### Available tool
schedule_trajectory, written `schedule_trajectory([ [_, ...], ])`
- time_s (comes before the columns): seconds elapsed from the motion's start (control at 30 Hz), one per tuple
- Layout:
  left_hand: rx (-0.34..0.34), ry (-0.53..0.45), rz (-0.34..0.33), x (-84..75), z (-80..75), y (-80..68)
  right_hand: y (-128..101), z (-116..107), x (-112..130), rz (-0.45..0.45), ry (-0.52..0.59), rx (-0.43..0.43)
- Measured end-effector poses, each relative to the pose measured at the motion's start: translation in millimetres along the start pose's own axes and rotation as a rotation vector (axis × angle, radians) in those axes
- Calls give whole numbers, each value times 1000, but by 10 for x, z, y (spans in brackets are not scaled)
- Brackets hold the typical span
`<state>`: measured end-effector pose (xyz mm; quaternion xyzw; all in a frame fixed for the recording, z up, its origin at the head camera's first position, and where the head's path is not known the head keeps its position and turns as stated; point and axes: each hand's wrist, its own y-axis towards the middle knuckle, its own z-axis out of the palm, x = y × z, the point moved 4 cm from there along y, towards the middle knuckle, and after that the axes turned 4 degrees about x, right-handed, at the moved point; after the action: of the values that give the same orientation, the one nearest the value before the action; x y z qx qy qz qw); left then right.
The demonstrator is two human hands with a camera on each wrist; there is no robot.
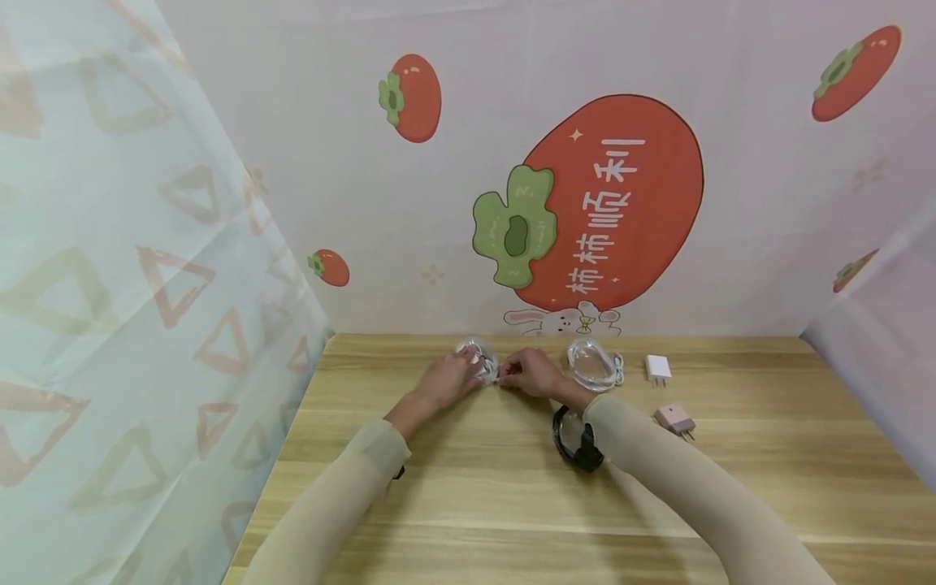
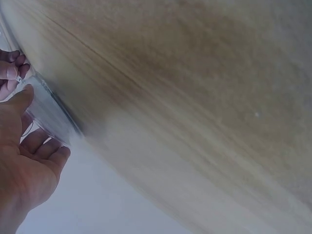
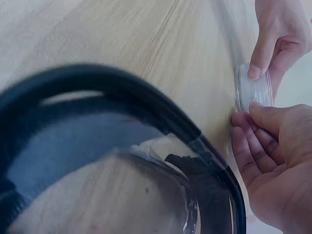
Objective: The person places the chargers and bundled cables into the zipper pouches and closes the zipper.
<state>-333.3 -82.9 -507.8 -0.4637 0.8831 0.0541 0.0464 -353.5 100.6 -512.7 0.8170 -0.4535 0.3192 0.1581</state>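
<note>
Near the table's back edge, my left hand grips a round white cable coil that looks clear and shiny on the outside. In the left wrist view, the thumb and fingers spread around the coil. My right hand is close beside it, thumb and index finger pinching a small whitish end at the coil's near side. In the right wrist view, the thumb of the right hand meets the edge of the coil, with the other fingers curled below.
A second white coiled cable lies right of the right hand. A black coiled cable sits under the right forearm. Farther right are a white charger plug and a pink charger plug. A printed cloth wall rises behind the wooden table.
</note>
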Motion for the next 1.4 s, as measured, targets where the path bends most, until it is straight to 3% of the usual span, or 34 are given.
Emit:
schedule_trajectory([
  [0.27,30,-52,-4,38,-7,-3,19,-80,-47,-14,-36,-30],
  [0.67,46,-19,134,96,-6,-14,135,-136,-75,-66,-24,-61],
  [1.17,23,-64,166,158,-2,-15,260,-107,-128,8,-7,-46],
  [1.4,46,-126,139,186,18,-7,257,-117,-118,30,-8,-30],
])
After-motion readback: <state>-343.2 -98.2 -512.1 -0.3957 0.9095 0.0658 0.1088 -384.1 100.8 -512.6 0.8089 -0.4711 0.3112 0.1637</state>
